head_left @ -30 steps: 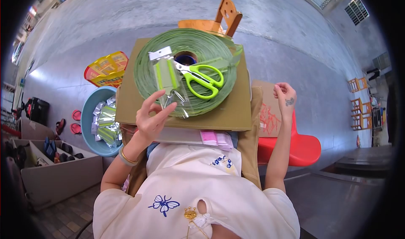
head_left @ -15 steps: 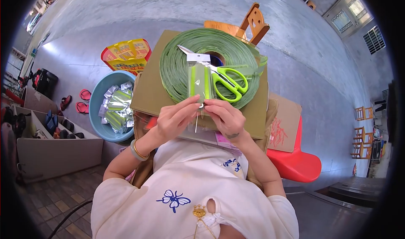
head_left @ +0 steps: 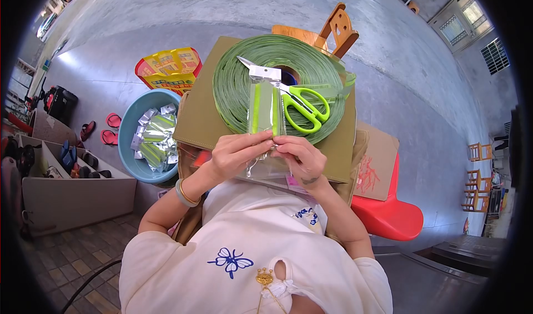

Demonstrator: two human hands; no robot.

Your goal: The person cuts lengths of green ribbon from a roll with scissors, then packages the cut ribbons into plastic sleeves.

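Note:
A clear plastic packet (head_left: 265, 107) with a white header and green-edged strips inside lies over a large roll of green ribbon (head_left: 233, 86). My left hand (head_left: 240, 154) and my right hand (head_left: 302, 156) meet at the packet's lower end, fingers pinched on its plastic. A loose flap of clear film hangs below the fingertips. Beside the packet, on the roll, rest scissors (head_left: 306, 110) with bright green handles, their blades partly covered by it. The roll sits on an olive-brown box-like surface (head_left: 194, 122) in front of me.
At the left stands a blue basin (head_left: 125, 161) holding several similar packets (head_left: 156, 139), with a yellow-red bag (head_left: 169, 70) behind it. A wooden chair (head_left: 337, 31) is beyond the roll. A red chair (head_left: 391, 217) and cardboard (head_left: 375, 164) are at the right.
The clear film at the packet's lower end now spreads out below my fingers, where it looked thin and narrow before. Both hands stay together at that end, and the view has shifted slightly.

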